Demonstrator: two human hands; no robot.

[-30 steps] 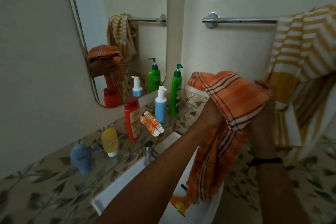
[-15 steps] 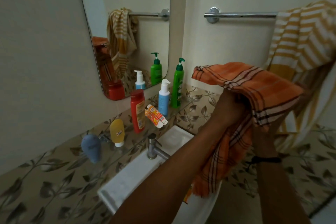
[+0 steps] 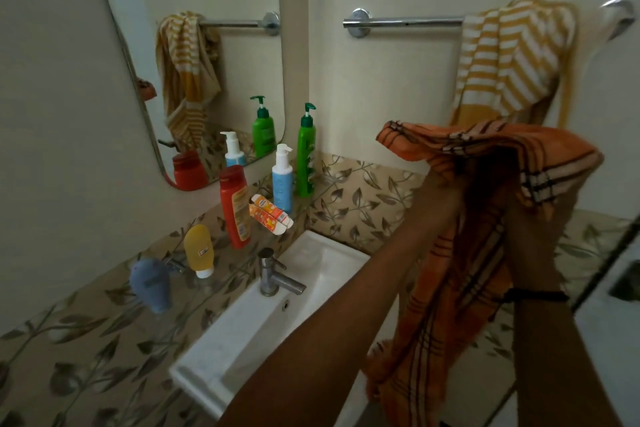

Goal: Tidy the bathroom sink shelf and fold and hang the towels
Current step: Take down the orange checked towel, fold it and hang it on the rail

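Note:
An orange checked towel is draped over both my raised hands and hangs down past the sink's right edge. My left hand is under the cloth at its left; my right hand holds it from beneath, fingers hidden. A yellow striped towel hangs bunched on the right end of the chrome towel bar. On the glass shelf stand a green pump bottle, a blue pump bottle, a red bottle, a yellow tube, a blue tube and a small orange box.
The white sink with a chrome tap sits below the shelf. A mirror hangs on the left wall. Leaf-patterned tiles line the lower walls. A black band is on my right wrist.
My hands have carried the orange towel up and to the right, closer to the towel bar. The view has shifted right, showing more of the yellow towel.

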